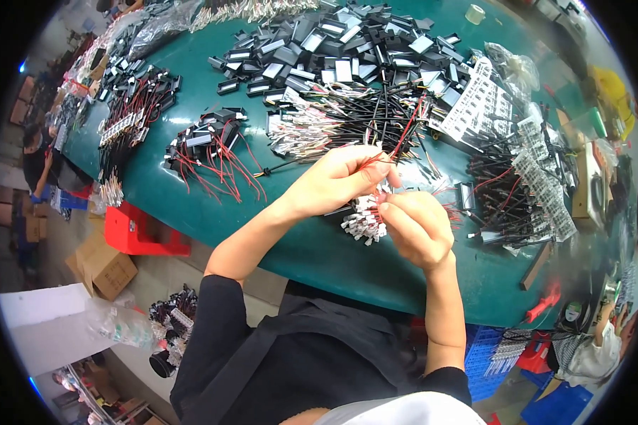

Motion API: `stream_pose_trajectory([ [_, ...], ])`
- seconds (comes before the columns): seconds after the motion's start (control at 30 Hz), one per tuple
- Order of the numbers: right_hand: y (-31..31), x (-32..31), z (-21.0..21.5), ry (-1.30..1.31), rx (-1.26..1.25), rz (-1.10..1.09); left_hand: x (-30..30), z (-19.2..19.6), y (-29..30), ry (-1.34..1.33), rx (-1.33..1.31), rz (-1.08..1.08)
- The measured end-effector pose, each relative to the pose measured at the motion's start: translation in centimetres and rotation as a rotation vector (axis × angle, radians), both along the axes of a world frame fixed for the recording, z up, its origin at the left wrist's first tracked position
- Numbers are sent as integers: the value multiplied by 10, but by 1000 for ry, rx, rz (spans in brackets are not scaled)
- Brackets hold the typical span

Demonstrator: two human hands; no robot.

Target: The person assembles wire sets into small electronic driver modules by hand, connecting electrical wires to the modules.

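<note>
Both my hands meet over the near part of the green table. My left hand (347,177) is closed in a pinch on thin red wires (373,163). Close beside it, my right hand (420,225) has its fingers pinched together near white connectors; what exactly they grip is too small to make out. Just under the hands lies a bunch of white connectors (364,225) with red wires. Beyond them spreads a heap of black cables (365,117) with pale wire ends. Left of my hands, a small pile of black plastic cases (209,134) trails red wires.
Many black cases (319,53) are heaped at the back of the green table (319,265). White label sheets (475,103) and more black cables (510,191) lie to the right. A red stool (138,230) and a cardboard box (106,265) stand left of the table. Other people work at both sides.
</note>
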State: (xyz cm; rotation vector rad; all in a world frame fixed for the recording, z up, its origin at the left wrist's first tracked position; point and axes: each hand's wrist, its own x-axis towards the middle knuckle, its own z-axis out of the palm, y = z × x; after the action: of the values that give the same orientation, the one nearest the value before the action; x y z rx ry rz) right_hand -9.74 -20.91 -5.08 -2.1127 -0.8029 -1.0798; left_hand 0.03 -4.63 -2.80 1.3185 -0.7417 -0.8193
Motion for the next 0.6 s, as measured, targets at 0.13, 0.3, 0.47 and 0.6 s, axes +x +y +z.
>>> stream_pose_trajectory([
  [0.13, 1, -9, 2, 367, 438, -29, -2, 5, 2, -292, 88, 158],
  [0.3, 1, -1, -2, 544, 759, 59, -16, -7, -3, -884, 239, 110],
  [0.47, -18, -5, 4, 408, 1275, 263, 6, 11, 3, -1137, 190, 440],
  [0.6, -37, -9, 13, 387, 1387, 221, 64, 29, 0, -1212, 308, 672],
])
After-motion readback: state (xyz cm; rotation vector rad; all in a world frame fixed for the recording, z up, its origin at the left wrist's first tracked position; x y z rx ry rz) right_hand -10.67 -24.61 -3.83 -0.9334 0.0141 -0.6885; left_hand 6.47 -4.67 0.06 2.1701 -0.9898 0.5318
